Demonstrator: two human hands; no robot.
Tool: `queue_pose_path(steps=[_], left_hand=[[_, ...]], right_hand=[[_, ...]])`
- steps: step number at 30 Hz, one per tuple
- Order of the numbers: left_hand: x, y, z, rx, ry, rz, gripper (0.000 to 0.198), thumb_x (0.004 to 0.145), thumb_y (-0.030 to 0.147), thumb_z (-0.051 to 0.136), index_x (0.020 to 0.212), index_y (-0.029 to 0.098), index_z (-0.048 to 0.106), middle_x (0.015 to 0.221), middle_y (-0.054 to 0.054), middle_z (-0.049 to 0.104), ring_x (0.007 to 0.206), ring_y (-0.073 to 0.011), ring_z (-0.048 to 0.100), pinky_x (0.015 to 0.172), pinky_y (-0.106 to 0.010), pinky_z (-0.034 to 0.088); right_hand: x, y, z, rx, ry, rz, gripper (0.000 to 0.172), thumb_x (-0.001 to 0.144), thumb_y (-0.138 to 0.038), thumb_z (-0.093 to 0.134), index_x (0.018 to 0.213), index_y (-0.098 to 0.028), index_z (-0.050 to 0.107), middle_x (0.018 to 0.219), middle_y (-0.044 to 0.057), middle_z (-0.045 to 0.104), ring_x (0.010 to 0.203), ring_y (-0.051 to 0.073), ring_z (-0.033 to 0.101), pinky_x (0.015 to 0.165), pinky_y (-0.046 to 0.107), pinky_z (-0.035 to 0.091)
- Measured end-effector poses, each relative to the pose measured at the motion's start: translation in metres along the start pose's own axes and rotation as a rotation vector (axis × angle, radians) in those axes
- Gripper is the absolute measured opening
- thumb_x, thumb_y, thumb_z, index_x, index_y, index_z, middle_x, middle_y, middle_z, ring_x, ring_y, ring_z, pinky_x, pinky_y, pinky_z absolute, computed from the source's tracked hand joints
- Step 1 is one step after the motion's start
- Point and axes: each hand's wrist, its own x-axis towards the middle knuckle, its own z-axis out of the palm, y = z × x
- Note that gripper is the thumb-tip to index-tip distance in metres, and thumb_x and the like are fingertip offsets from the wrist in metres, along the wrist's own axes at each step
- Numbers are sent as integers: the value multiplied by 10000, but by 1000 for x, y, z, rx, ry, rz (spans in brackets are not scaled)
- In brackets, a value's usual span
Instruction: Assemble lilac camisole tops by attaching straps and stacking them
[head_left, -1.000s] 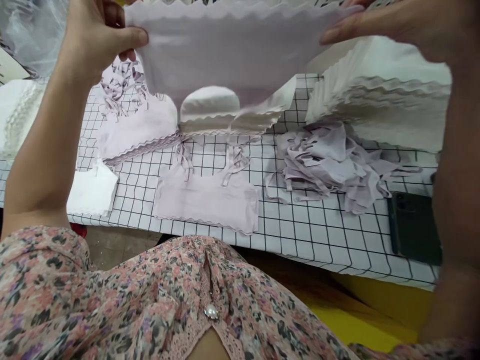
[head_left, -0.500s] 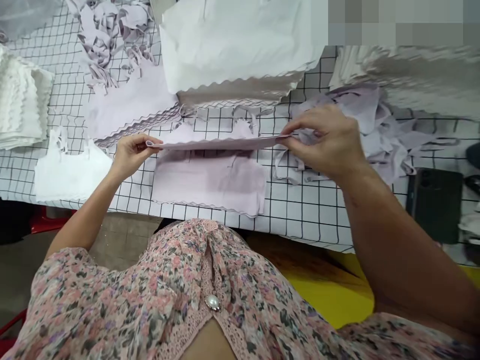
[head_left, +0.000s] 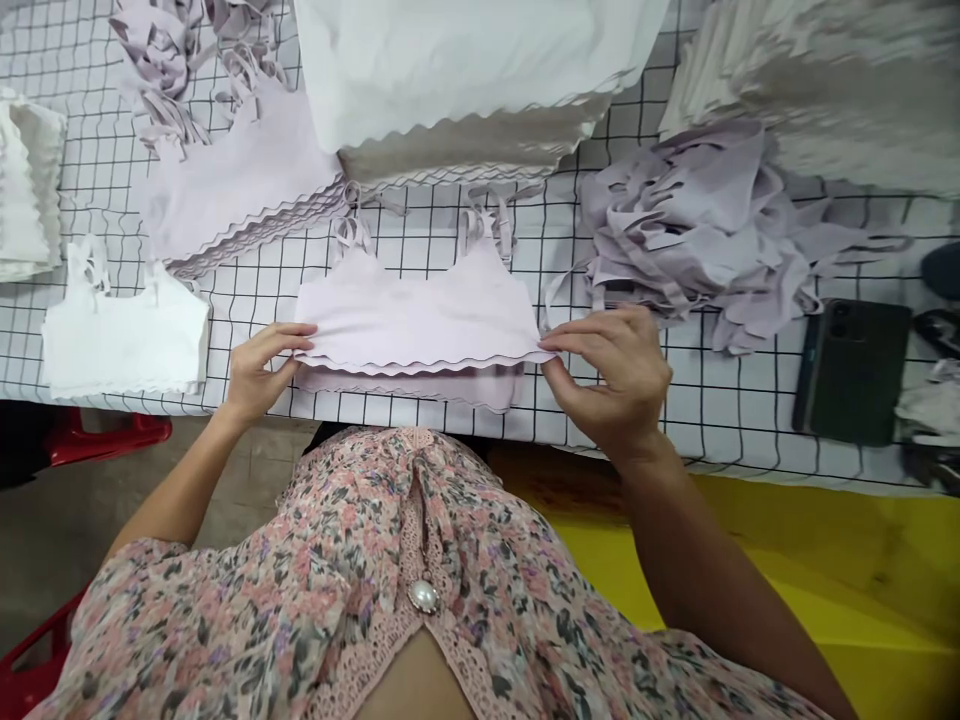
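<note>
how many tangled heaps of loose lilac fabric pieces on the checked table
2. One tangled lilac fabric heap lies at the far left; the other lies on the right, beside the dark rectangular phone. More may be hidden under the white fabric stacks.

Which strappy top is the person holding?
The lilac top, pinched at both lower corners by left hand and right hand; the white top lies untouched.
</note>
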Motion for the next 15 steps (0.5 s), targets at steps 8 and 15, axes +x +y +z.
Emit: queue_pose_path(steps=[8, 15], left_hand=[[-18, -5, 6, 186, -90, 33, 400, 968, 52, 529, 1181, 287, 772, 1354, -53, 779, 1224, -263, 732, 1061, -511, 603], [-8, -2, 73, 284, -201, -5, 718, 1017, 390, 682, 1671, 265, 414, 1770, -142, 367, 1686, -386, 265, 1370, -665, 221]], right_hand=[[-31, -19, 2, -67, -167, -190, 401, 1023, -475, 608, 1322, -230, 713, 1392, 148, 740, 1290, 384, 680, 1197, 675, 391], [-30, -39, 47, -208, -318, -201, 793, 1109, -515, 360, 1773, -167, 104, 1753, 240, 320, 1624, 434, 370, 1259, 795, 189]])
